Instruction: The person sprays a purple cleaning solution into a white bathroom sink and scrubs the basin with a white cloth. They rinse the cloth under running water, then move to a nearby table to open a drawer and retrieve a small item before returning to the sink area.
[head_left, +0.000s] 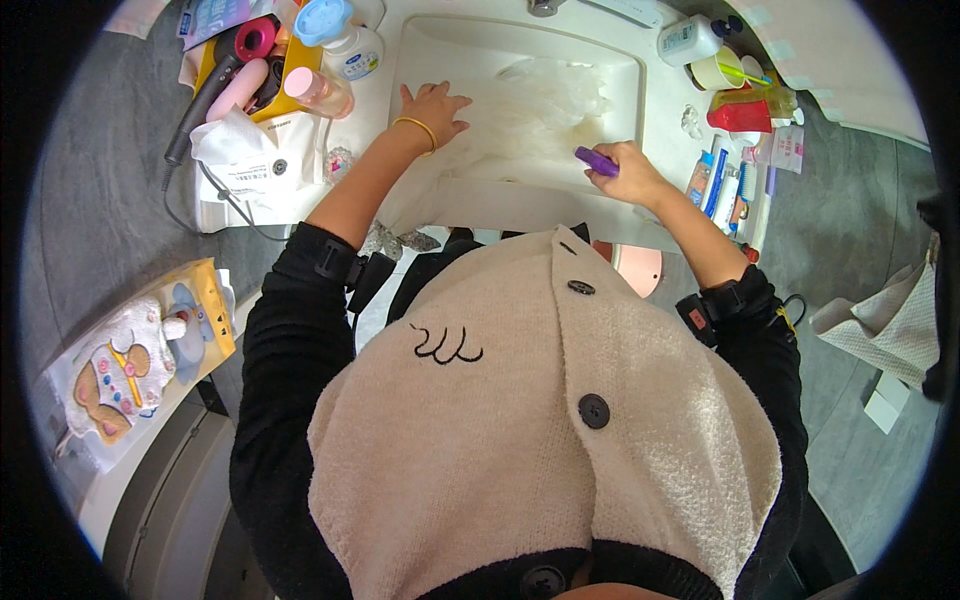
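In front of me is a white washbasin (517, 28) with a pale, translucent, crumpled material (555, 90) lying in it; I cannot tell whether it is thin cloth or plastic film. My left hand (435, 112), with a gold-coloured bangle at its wrist, is spread palm down at the basin's left side. Its fingers are apart and hold nothing visible; whether it presses on the material is unclear. Gripped in my right hand (630, 174) is a small purple object (596, 161), perhaps a brush handle, over the basin's front right part. Its underside is hidden.
On the left stand a yellow box (300, 60) with a hair dryer (206, 97), a white pump bottle (352, 49), a pink-capped bottle (319, 94) and a tissue pack (262, 157). A lotion bottle (690, 39), a cup (716, 69) and several tubes (720, 180) line the right side.
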